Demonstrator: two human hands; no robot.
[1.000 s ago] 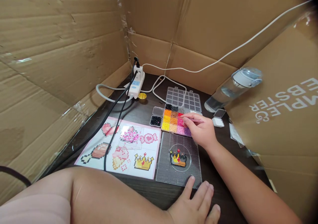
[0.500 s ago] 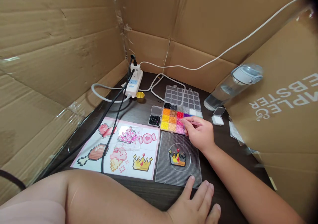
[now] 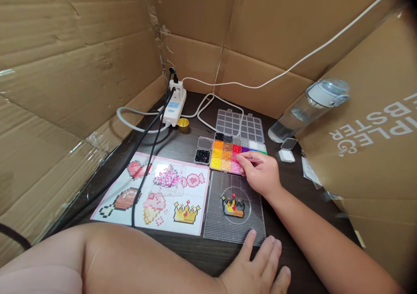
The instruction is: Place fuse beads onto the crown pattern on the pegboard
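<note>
My right hand [image 3: 263, 175] is closed round thin pinkish tweezers [image 3: 251, 159], whose tips reach over the orange and red compartments of the bead box [image 3: 224, 171]; whether a bead is between them is too small to tell. My left hand [image 3: 256, 265] lies flat with fingers spread, fingertips on the near edge of the clear pegboard [image 3: 216, 229]. On that board, inside a round outline, sits a partly filled crown of beads [image 3: 233, 206] in black, yellow, orange and red. Left of it lies a pattern sheet [image 3: 163, 224] with a printed crown [image 3: 186, 211].
Loose pink beads [image 3: 167, 176] lie on a small clear pegboard on the sheet. Nearby stand a case of black beads [image 3: 202, 156], a golden cup [image 3: 183, 125], a power strip [image 3: 175, 107] and a bottle [image 3: 308, 107]. Black cables [image 3: 148, 157] cross the sheet; cardboard walls [image 3: 267, 37] surround the table.
The view has shifted slightly. My right hand stays at the bead box with the tweezers, and my left hand rests in the same place.
</note>
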